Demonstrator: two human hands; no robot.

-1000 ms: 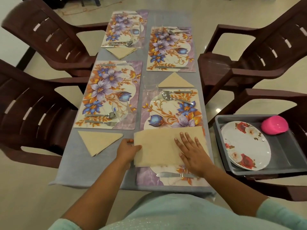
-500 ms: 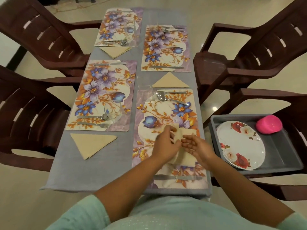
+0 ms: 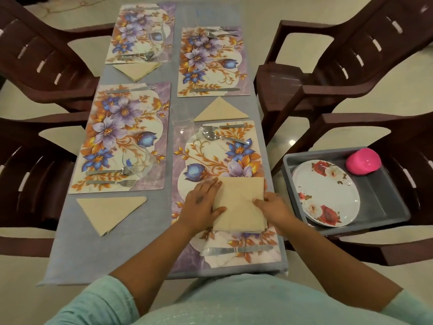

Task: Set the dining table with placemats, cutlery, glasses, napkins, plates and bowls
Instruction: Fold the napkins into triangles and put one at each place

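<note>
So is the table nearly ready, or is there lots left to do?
About halfway. Four placemats are down with cutlery and glasses, and three triangle napkins lie beside them. The left hand and right hand are pressing the fourth napkin into a square. The plates wait in the grey tub, beside something pink.

Four placemats (image 3: 126,137) are lying on the table (image 3: 70,254); a tray (image 3: 386,207) holding plates (image 3: 328,191) is sitting to its right.
</note>
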